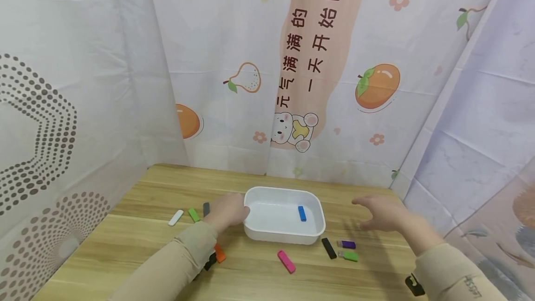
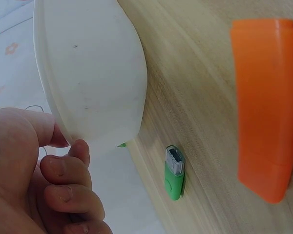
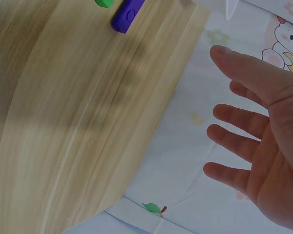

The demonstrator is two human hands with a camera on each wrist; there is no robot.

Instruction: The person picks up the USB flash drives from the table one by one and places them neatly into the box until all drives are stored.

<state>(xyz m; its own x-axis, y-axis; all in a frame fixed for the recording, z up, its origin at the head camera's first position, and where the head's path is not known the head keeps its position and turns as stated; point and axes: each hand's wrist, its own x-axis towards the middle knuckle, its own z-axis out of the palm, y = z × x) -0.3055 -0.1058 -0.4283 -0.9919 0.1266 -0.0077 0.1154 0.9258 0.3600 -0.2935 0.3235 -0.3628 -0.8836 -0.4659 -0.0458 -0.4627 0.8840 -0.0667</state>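
Note:
A white plastic tray [image 1: 269, 217] stands on the wooden table with a blue USB flash drive [image 1: 302, 213] inside, toward its right end. With thumb and fingertip, my left hand [image 1: 229, 210] pinches the tray's left rim; the left wrist view shows this grip on the tray wall [image 2: 93, 73] up close. Held over the table to the tray's right, my right hand [image 1: 386, 215] has its fingers spread and nothing in it. Below that hand lie a purple flash drive [image 1: 348, 245] and a green flash drive [image 1: 349, 256].
Around the tray lie a pink drive [image 1: 286, 261], a black drive [image 1: 329, 248], an orange drive [image 1: 219, 253], a white drive [image 1: 175, 218], a green drive [image 1: 194, 215] and a grey drive [image 1: 206, 208]. My left forearm partly covers black items [image 1: 210, 262]. A printed curtain [image 1: 234, 152] borders the table's back.

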